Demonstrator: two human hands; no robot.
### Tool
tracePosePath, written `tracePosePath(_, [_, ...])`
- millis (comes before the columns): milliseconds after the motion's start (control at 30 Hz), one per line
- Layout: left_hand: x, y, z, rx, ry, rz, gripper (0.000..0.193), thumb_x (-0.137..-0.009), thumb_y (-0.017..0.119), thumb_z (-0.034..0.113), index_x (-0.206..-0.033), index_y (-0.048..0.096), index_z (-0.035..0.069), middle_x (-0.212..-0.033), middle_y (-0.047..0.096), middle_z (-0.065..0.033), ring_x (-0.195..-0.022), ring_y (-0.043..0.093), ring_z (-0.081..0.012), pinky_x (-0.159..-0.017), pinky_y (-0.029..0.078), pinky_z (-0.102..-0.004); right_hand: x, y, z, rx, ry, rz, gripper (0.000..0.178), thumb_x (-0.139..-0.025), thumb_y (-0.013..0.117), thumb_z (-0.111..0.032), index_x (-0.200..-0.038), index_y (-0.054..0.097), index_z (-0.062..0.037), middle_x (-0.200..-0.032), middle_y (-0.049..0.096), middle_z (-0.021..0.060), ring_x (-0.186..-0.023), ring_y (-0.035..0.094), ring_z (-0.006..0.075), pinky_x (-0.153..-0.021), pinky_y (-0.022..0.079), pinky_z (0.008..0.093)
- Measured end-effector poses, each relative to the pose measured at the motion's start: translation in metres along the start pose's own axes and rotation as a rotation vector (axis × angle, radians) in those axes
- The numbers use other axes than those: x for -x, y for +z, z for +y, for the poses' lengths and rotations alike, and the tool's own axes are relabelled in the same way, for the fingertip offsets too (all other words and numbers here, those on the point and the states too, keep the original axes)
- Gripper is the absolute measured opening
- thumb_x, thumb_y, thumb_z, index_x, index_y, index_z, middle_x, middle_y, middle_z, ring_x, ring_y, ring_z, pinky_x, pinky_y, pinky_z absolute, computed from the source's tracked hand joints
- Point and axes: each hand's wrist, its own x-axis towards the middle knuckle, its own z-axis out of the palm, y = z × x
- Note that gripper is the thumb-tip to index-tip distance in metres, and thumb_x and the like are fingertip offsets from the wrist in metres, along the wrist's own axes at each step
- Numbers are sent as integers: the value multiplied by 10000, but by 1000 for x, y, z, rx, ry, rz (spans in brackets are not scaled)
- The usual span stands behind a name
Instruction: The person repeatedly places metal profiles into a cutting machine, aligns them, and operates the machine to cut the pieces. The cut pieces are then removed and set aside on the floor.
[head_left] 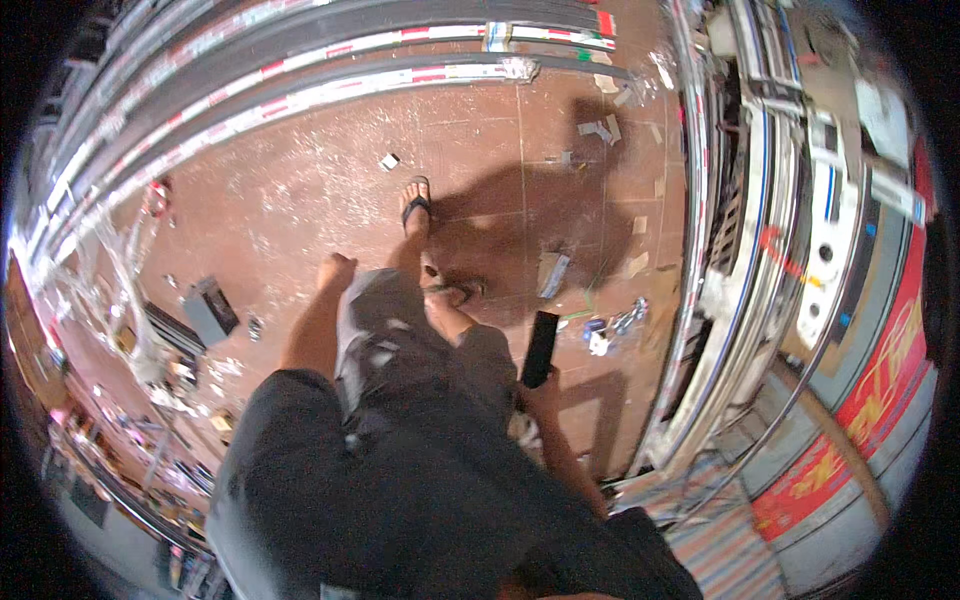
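My right hand [541, 388] is closed around the lower end of a long black block-shaped object [541, 347], whose exact kind I cannot make out. The object points up and away from the hand, beside my right leg. My left hand [338, 268] hangs left of my left knee with its fingers curled in, and nothing shows in it. On the brown floor [300, 215], my feet are in dark flip-flops [417, 200], one ahead of the other.
Long metal profiles [350, 92] with red and white wrapping lie across the far side. More long profiles [745, 250] are stacked along the right. A dark grey box [210, 310] and crumpled clear plastic [125, 270] lie at left. Scraps and a blue-and-white roll [597, 335] litter the floor.
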Motion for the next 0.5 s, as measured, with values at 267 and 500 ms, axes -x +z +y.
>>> tracePosePath(267, [-228, 69, 29, 53, -249, 95, 640, -996, 692, 545, -1272, 726, -31, -1303, 735, -340, -1273, 698, -500, -1091, 554, -578, -92, 36, -65, 78, -82, -356, 870, -768, 986, -313, -1433, 578, 71, -1345, 712, 310, -1255, 699, 456, -1102, 541, 505])
tracePosePath(500, [-449, 149, 104, 90, -228, 137, 762, -1022, 656, 639, -1291, 686, -73, -1223, 757, -354, -1200, 737, -508, -1020, 595, -568, -152, 24, -76, -150, 135, -430, 839, -779, 972, -242, -1461, 548, 1, -1303, 715, 190, -1203, 697, 332, -1052, 560, 468])
